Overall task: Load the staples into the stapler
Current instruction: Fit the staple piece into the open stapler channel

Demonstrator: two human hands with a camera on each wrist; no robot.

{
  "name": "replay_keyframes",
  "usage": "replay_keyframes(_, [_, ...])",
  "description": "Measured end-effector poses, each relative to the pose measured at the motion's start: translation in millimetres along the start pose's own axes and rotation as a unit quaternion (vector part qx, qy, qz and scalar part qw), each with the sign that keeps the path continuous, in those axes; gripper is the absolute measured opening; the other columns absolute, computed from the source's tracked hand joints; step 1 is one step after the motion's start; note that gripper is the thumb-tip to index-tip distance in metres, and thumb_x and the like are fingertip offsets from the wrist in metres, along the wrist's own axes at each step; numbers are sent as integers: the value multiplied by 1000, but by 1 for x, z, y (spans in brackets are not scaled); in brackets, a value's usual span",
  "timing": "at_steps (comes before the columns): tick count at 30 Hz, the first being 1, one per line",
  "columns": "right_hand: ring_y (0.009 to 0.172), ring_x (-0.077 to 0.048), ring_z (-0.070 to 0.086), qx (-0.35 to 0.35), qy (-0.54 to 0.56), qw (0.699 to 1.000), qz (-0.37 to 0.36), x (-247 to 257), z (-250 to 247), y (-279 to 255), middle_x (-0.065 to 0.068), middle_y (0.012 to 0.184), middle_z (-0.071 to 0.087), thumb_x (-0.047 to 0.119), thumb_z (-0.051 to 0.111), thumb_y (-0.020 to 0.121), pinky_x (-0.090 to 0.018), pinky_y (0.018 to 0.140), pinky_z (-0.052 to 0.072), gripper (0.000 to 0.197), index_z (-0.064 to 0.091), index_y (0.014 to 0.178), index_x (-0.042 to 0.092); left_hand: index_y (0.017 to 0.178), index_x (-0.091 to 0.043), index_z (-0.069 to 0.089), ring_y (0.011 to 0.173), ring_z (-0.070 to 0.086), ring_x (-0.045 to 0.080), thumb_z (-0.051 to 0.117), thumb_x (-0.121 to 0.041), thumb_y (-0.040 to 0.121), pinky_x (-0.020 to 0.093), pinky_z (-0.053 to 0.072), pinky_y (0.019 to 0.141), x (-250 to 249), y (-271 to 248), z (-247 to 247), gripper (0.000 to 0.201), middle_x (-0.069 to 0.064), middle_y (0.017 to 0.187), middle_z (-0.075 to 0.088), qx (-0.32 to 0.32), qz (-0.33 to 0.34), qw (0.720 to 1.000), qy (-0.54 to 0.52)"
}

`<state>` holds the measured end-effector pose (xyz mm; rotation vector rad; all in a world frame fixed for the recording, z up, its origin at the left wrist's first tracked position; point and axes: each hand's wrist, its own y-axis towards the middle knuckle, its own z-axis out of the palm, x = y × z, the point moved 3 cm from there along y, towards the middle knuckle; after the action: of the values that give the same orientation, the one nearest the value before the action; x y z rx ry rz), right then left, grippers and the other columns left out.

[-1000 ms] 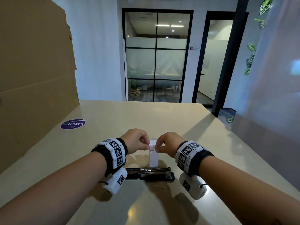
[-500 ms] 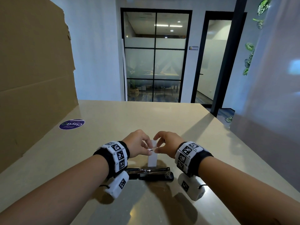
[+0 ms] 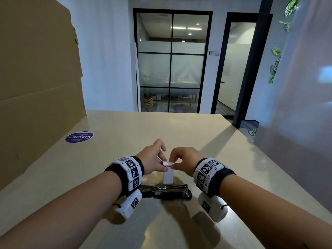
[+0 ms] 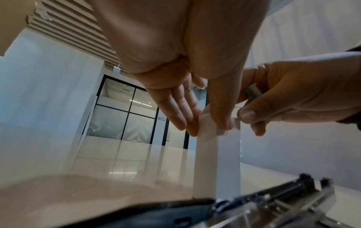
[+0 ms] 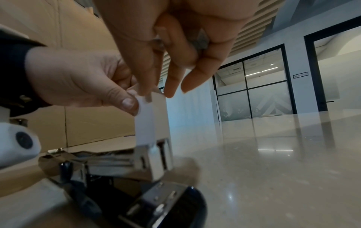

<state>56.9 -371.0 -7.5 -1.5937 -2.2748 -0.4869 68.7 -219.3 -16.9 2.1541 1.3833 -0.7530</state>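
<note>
The small white staple box stands on end on the beige table, just behind the black stapler, which lies opened out flat with its metal channel facing up. A second ago both hands were pinched tight against the closed top of the box; now the top flap is lifted and a dark slot shows beneath it, so the box looks open.

The left hand steadies the box near its top: thumb against one face, the other fingers lying straight along the far face. The right hand has thumb and forefinger closed together on something thin at the mouth of the box. From the right wrist view it looks like a tab or the end of a staple strip, but I cannot tell which. Something small and grey seems to sit against the right palm too, too blurred to name.

To my eye the task is still early. No staples are in the stapler's channel yet. The opened box means the next job is drawing a strip out cleanly, and a brittle strip could snap if pulled at an angle
</note>
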Motion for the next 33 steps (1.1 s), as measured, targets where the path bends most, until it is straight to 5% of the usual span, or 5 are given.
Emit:
replay_keyframes(5, [95, -14, 63, 10, -10, 1000, -6, 2, -1, -3, 5, 103, 71, 44, 70, 78, -32, 86, 52, 27, 70, 93, 21, 98, -28, 39, 84, 71, 23, 80, -13, 70, 42, 59, 83, -1, -1, -1, 53, 4, 96, 66, 10, 0, 1000, -4])
replay_keyframes(12, [91, -19, 67, -19, -42, 999, -10, 5, 0, 2, 3, 98, 75, 32, 68, 83, -31, 79, 52, 8, 67, 85, 24, 87, -36, 37, 74, 64, 16, 82, -12, 69, 40, 58, 80, -2, 0, -1, 54, 4, 97, 65, 14, 8, 1000, 7])
replay_keyframes(21, [99, -21, 64, 3, -167, 985, -32, 13, -4, 1, 4, 109, 71, 35, 61, 87, -30, 81, 50, 17, 71, 99, 29, 69, -29, 49, 69, 61, 9, 80, -11, 71, 26, 51, 71, -3, 4, 0, 36, -9, 77, 62, 16, 19, 998, 65])
replay_keyframes(25, [100, -23, 65, 15, -221, 974, -48, 19, -5, 0, 2, 108, 71, 31, 57, 87, -33, 83, 53, 18, 72, 98, 32, 75, -22, 58, 75, 63, 13, 81, -13, 71, 29, 52, 77, -3, 5, -1, 25, -6, 80, 64, 19, 15, 996, 82])
replay_keyframes(33, [105, -24, 64, 37, -267, 961, -54, 22, -4, 2, 1, 114, 69, 30, 51, 91, -31, 83, 49, 25, 71, 107, 31, 71, -28, 52, 69, 59, 8, 81, -14, 71, 20, 48, 67, -4, 6, 0, 32, -12, 74, 60, 19, 20, 995, 92])
